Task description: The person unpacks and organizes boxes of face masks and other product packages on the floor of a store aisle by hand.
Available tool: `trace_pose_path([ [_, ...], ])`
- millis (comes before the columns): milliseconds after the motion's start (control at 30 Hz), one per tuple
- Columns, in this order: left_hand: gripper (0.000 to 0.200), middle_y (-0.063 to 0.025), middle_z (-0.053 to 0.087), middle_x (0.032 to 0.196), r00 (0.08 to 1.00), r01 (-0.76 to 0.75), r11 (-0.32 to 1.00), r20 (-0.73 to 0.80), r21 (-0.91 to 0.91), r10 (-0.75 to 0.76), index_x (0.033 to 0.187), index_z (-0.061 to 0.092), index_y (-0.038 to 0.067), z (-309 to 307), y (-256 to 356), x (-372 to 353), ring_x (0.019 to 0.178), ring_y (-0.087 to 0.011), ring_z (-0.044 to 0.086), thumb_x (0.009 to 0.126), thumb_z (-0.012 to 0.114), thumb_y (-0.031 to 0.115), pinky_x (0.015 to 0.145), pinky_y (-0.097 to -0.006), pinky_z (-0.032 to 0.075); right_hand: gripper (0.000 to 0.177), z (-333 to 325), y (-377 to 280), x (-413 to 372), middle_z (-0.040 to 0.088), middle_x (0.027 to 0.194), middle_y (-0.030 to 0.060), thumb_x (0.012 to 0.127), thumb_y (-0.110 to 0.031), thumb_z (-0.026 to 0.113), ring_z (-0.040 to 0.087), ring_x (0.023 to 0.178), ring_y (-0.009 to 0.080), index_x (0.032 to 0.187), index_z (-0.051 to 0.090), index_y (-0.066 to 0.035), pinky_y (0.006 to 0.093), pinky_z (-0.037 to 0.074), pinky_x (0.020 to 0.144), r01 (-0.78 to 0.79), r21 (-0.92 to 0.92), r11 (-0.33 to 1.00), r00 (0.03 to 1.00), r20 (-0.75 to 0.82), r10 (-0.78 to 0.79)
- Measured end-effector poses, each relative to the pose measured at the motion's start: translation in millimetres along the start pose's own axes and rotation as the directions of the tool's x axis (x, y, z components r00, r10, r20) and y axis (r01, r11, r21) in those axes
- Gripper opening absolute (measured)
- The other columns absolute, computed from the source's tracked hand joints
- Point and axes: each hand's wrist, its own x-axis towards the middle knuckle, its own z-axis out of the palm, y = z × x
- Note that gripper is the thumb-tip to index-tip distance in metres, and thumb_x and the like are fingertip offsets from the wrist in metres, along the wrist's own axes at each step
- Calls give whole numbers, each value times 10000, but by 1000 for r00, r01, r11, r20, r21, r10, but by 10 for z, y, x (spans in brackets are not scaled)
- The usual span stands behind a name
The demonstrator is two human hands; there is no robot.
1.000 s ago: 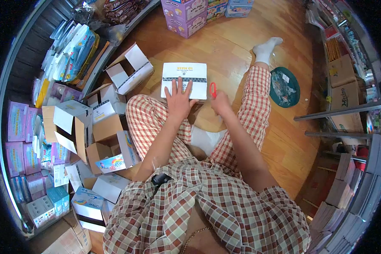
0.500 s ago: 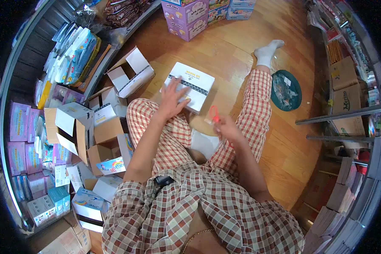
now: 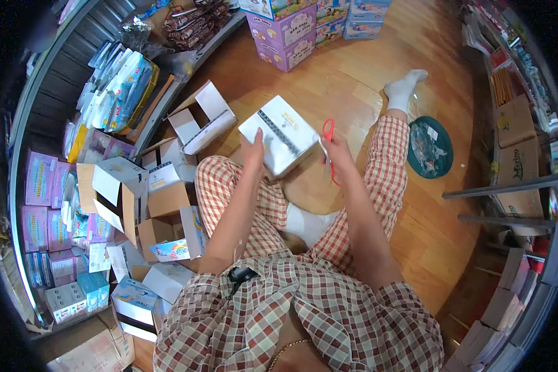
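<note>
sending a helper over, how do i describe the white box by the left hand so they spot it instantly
On the wooden floor, find the person seated in checked clothes. Between their left hand and the right hand with the red-handled scissors is a white box, a dark strip across its top. Unlike the open boxes beside the left knee, its top is closed.

Both bare arms extended forward, forearms converging. Bare left hand (image 3: 252, 150): thumb up, fingers mostly hidden, wrist near straight. Bare right hand (image 3: 338, 154): fingers curled closed (exact thumb placement unclear). Hands apart, roughly level. Left forearm (image 3: 230, 214) and right forearm (image 3: 366, 217) both slant inward.
</note>
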Motion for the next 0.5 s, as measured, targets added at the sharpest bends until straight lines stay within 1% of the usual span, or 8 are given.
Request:
trace_pose_path([
  [67, 480, -144, 501, 1231, 978, -208, 957, 67, 201, 198, 1292, 407, -11, -146, 100, 252, 1114, -228, 483, 920, 504, 277, 933, -330, 383, 178, 58, -25, -373, 530, 704, 31, 890, -178, 535, 500, 484, 114, 934, 561, -8, 276, 417, 405, -56, -68, 996, 984, 163, 66],
  [133, 434, -148, 531, 1215, 963, -193, 960, 226, 205, 145, 1261, 452, 0, -171, 347, 342, 1114, -231, 500, 927, 475, 276, 939, -318, 378, 174, 138, 39, -772, 555, 724, 34, 888, -174, 542, 501, 487, 107, 943, 563, -11, 267, 417, 398, -134, -93, 987, 956, 250, 153],
  [200, 455, -155, 542, 1206, 775, -459, 790, 618, 407, 132, 1254, 479, 21, -86, 403, 508, 1121, -276, 504, 914, 483, 323, 966, -324, 363, 170, 141, 237, -965, 605, 748, 53, 893, -177, 544, 479, 478, 92, 978, 577, -34, 236, 416, 401, -270, 130, 954, 857, 484, 177],
  [233, 513, -172, 497, 1261, 712, -686, 406, 673, 604, 201, 1298, 448, 73, -4, 417, 538, 1182, -327, 448, 892, 487, 383, 1012, -415, 315, 170, 95, 245, -964, 605, 748, 53, 893, -177, 544, 479, 478, 92, 978, 577, -34, 236, 416, 401, -273, 140, 952, 862, 475, 177],
  [267, 513, -172, 497, 1261, 705, -691, 404, 683, 600, 191, 1298, 448, 73, 72, 375, 498, 1182, -327, 448, 892, 487, 383, 1012, -415, 315, 160, 23, 235, -954, 621, 759, 70, 892, -160, 540, 485, 476, 93, 979, 576, -30, 233, 415, 394, -228, 144, 963, 904, 400, 154],
  [333, 555, -183, 395, 1351, 819, -572, 259, 521, 778, 241, 1326, 420, 117, 296, 329, 277, 1261, -354, 339, 871, 492, 428, 1021, -546, 242, 138, -128, 101, -930, 627, 742, 83, 894, -137, 531, 497, 475, 98, 963, 571, -24, 235, 414, 383, -142, 187, 972, 967, 237, 96],
  [367, 572, -186, 287, 1419, 804, -595, 249, 560, 764, 201, 1347, 387, 127, 349, 262, 198, 1324, -354, 222, 875, 484, 435, 1006, -631, 167, 128, -208, -21, -901, 618, 714, 79, 895, -130, 525, 503, 475, 100, 946, 567, -20, 240, 414, 378, -100, 223, 970, 987, 145, 69],
  [500, 601, -200, 272, 1421, 745, -665, 112, 646, 738, 167, 1358, 370, 131, 458, 57, -415, 1334, -369, 191, 867, 493, 453, 1014, -637, 134, 124, -556, -157, -539, 587, 666, 87, 885, -115, 508, 501, 451, 119, 881, 545, 4, 264, 413, 368, 2, 39, 999, 993, -119, 2],
])
